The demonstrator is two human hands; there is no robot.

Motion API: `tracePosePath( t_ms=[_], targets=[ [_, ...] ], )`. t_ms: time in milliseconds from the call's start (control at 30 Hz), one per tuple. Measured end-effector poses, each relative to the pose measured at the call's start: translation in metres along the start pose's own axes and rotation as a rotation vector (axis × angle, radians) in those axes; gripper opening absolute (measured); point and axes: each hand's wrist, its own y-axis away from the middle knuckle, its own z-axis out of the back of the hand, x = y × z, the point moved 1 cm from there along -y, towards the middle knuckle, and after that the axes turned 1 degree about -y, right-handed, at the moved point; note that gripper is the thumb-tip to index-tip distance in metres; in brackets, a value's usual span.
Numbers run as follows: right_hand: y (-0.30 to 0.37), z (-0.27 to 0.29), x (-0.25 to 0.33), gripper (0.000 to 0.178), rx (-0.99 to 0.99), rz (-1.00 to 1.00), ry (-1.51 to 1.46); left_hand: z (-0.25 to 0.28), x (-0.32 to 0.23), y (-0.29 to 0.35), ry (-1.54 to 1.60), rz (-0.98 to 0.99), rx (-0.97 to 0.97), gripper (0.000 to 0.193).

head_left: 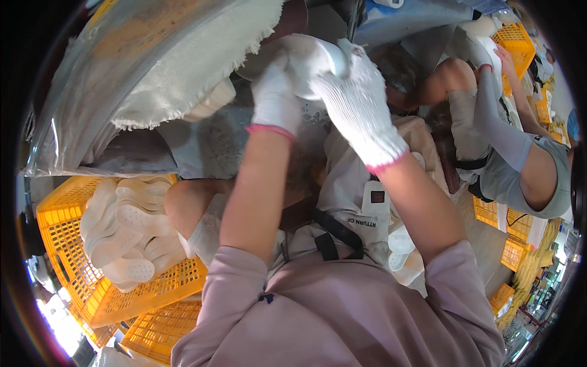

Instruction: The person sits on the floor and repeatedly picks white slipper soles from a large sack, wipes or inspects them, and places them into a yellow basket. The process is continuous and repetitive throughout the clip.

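Observation:
Both my hands wear white knit gloves with pink cuffs and are raised in front of me, at the top middle. Between them is a pale, curved piece that looks like a white insole (309, 58), partly covered by the gloves. My left hand (275, 82) is closed on its near left side, slightly blurred. From the right, my right hand (354, 92) grips its other end, fingers curled over the edge. Just left of the hands hangs a thick white cloth (183, 70) with a frayed edge, and a pale piece (212, 100) shows beneath it.
A yellow plastic basket (67, 257) at my left holds a heap of white insoles (134, 223), some with small holes. More insoles (400, 251) lie beside my lap. At the right a co-worker (520, 153) sits close by, near other yellow baskets (515, 46). Clear plastic sheeting (58, 134) hangs at the left.

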Motion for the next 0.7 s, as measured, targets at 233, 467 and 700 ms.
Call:
tracePosePath(
  t_ms=[233, 467, 700],
  targets=[
    [-0.036, -0.054, -0.043, 0.055, 0.273, -0.384, -0.326, 0.127, -0.084, 0.014, -2.007, -0.167, -0.248, 0.071],
    [-0.032, -0.059, -0.009, 0.059, 0.223, -0.153, -0.066, 0.086, -0.023, 0.073, -0.667, -0.157, 0.272, 0.044],
    [0.037, 0.031, 0.048, 0.054, 0.549, 0.614, 0.637, 0.064, -0.012, 0.017, -0.292, -0.034, 0.248, 0.043]
  ],
)
